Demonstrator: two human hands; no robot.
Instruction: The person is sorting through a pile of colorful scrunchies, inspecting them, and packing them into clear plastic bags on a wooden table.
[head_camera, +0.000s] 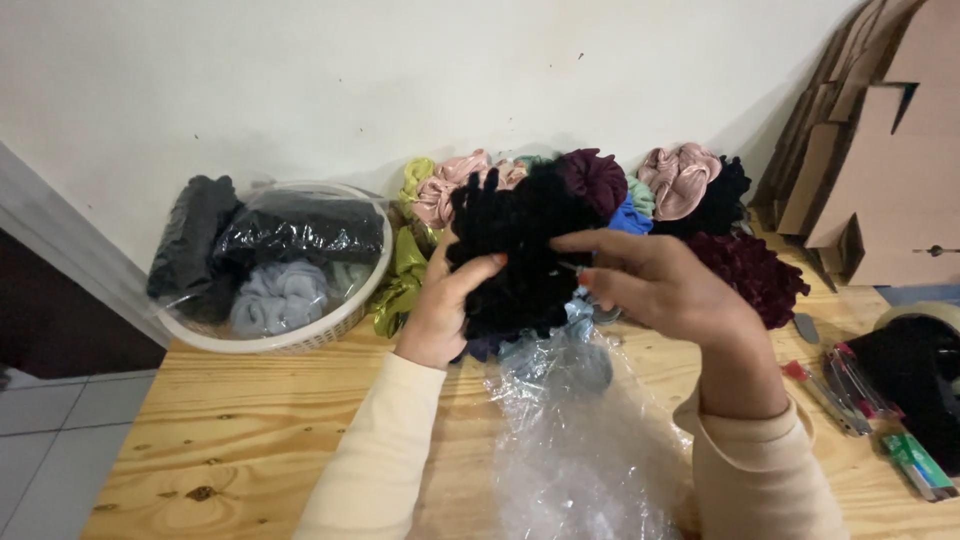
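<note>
A pale wooden table (250, 440) stands against a white wall (400, 70), grey floor tiles at left; cardboard boxes (880, 150) are cut off at right; both hands grip a black scrunchie (520, 250) above crumpled clear plastic (575, 450); left hand (445, 305) clasps its side; right hand (655, 280) pinches its edge, fingertips partly buried.

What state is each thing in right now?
Left hand: closed around black scrunchie.
Right hand: fingers pinching the same scrunchie.
Black scrunchie: lifted off the table, held by both hands.
Clear plastic bag: crumpled, lying on table under the hands.
Scrunchie pile: heaped against the wall.
White basket: filled with bagged fabric.
Cardboard boxes: flattened, leaning.
</note>
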